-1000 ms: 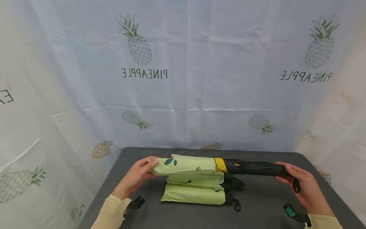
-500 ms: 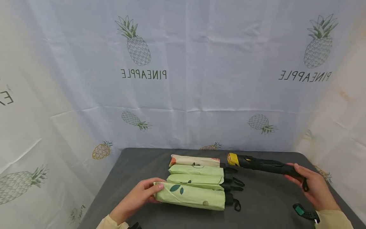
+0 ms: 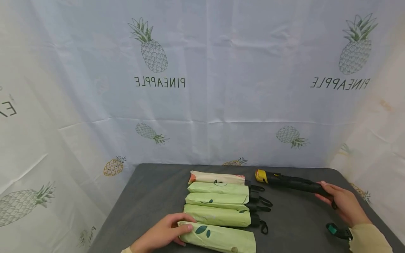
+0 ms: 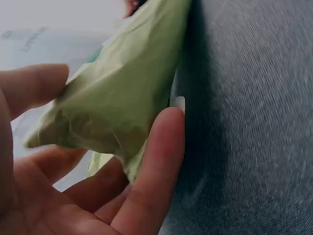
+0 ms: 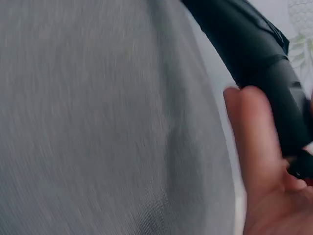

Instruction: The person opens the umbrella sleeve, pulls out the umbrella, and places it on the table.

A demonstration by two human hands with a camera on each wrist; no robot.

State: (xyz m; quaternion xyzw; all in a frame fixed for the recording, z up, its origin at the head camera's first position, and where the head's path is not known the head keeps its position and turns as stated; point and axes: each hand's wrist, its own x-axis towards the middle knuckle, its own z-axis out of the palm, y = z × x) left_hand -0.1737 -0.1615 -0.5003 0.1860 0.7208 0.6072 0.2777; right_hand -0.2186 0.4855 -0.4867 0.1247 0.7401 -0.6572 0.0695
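Observation:
In the head view my left hand [image 3: 166, 232] pinches the left end of a light green umbrella sleeve [image 3: 221, 238] with dark leaf prints, at the front of the row. The left wrist view has thumb and fingers on either side of the sleeve's crumpled corner [image 4: 112, 98]. Over on the right, my right hand [image 3: 343, 203] grips the handle end of a folded black umbrella [image 3: 294, 182]. Its yellow tip [image 3: 261, 176] points left. The right wrist view shows fingers around the black handle [image 5: 279, 103], partly cut off by the frame edge.
Behind the sleeve, several sleeved umbrellas lie side by side: a cream one [image 3: 218, 177] at the back, green ones [image 3: 218, 215] in front, black handles and straps to the right. All are on a dark grey table [image 3: 152, 189]. A pineapple-print curtain [image 3: 202, 98] surrounds the table.
The green sleeve has come off the black umbrella. My left hand has carried it toward the front of the table, while my right hand has moved slightly right with the umbrella.

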